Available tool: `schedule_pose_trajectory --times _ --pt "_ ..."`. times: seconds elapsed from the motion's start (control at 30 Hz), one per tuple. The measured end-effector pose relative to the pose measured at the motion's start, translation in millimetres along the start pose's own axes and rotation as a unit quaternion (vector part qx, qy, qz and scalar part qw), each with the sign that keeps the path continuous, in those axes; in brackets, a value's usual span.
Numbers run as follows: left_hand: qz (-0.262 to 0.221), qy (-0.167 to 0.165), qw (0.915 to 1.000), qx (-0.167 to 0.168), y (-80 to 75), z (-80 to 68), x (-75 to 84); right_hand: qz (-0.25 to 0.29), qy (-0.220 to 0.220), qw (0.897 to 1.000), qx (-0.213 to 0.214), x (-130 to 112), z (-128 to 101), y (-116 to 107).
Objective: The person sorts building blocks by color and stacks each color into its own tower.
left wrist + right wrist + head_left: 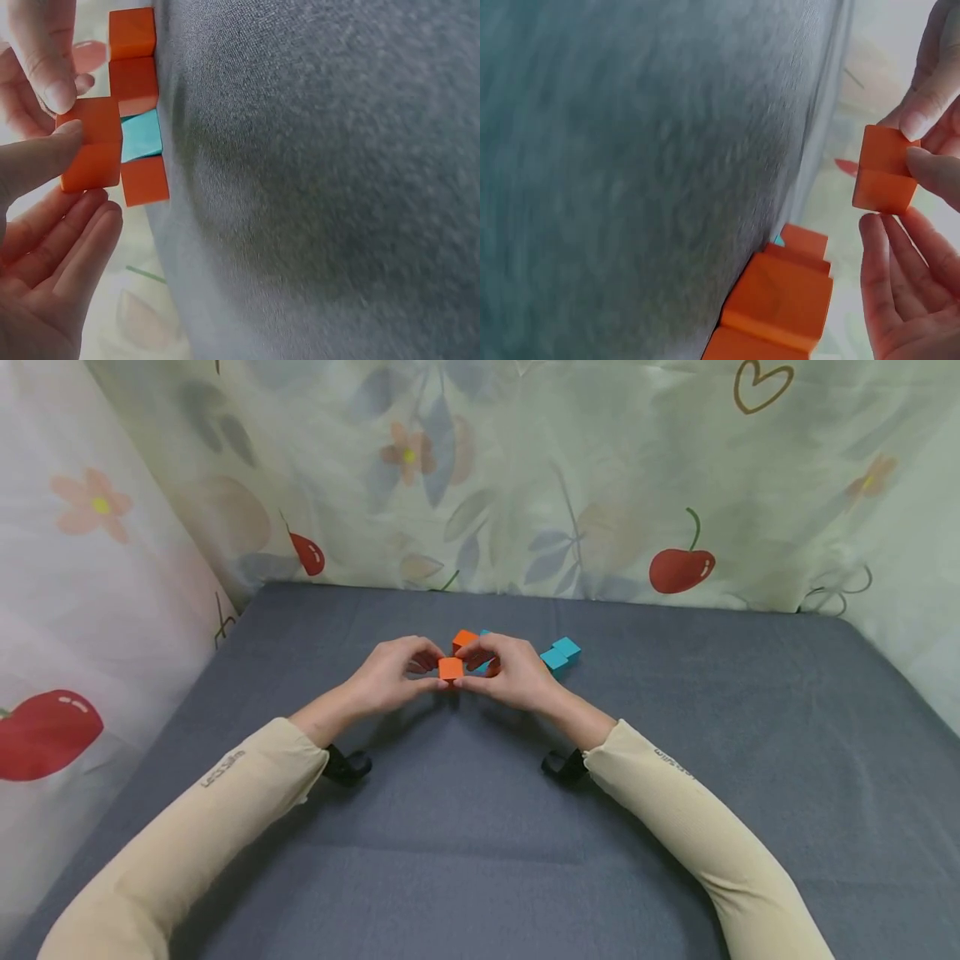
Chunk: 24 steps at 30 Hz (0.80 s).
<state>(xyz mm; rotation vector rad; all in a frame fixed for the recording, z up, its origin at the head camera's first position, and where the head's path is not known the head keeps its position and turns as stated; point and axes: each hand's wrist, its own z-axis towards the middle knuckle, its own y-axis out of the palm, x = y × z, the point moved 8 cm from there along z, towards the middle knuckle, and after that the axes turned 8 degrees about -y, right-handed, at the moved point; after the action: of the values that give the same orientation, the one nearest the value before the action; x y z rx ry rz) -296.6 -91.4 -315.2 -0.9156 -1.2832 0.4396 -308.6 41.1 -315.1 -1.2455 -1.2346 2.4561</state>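
An orange cube is held just above the grey table, between my two hands. My left hand pinches it from the left with thumb and fingers, and my right hand pinches it from the right. In the left wrist view the orange cube sits under my left thumb, with the right hand's fingers on its far side. In the right wrist view the orange cube sits between my right thumb and fingers. Behind the hands is a cluster of orange cubes with a teal cube.
Two teal cubes lie just right of my right hand. More orange cubes stand in a row on the cloth. Floral fabric walls close in the table at the back and left.
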Motion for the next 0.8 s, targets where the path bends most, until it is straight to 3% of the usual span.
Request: schedule_pose_trajectory --times 0.17,0.4,0.6,0.8 --pt "0.003 -0.006 1.0 -0.003 -3.7 -4.1 -6.7 0.049 0.018 0.999 -0.006 -4 0 7" --pt "-0.003 -0.012 0.9999 -0.009 -5.3 -10.8 -16.6 0.072 0.026 0.997 -0.024 -9 2 19" --pt "-0.007 -0.028 0.9995 -0.016 -6.8 -17.4 -27.4 0.112 0.058 0.992 -0.019 -10 5 31" --pt "-0.008 -0.036 0.9989 -0.031 -8.9 -23.9 -36.6 0.105 0.076 0.991 -0.025 -14 8 41"
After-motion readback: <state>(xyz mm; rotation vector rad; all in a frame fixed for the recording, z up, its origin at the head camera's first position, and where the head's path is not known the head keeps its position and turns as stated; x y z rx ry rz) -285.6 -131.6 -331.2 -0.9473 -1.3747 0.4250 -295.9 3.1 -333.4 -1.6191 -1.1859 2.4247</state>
